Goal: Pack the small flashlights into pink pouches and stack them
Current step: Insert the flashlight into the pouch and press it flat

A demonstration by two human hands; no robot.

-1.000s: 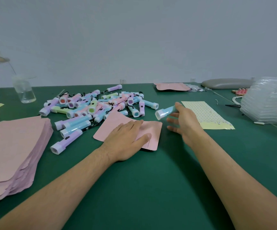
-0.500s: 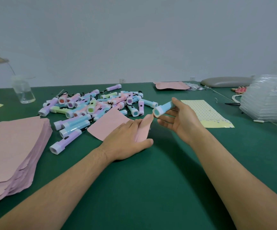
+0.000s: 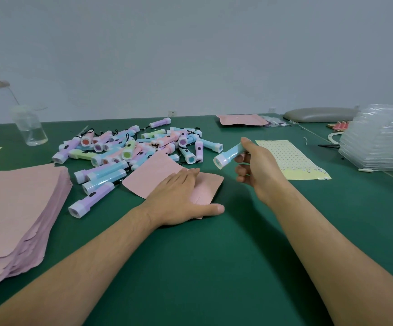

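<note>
Loading step: left hand, fingers flat, pins flat pink pouch on green desk. Right hand grasps small light-blue flashlight in curled fingers, just right of pouch. Next: open pouch mouth, insert.

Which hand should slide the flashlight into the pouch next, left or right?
Right, most likely. The right hand holds the blue flashlight just beside the pink pouch, while the left hand lies flat on that pouch, holding it down.
</note>
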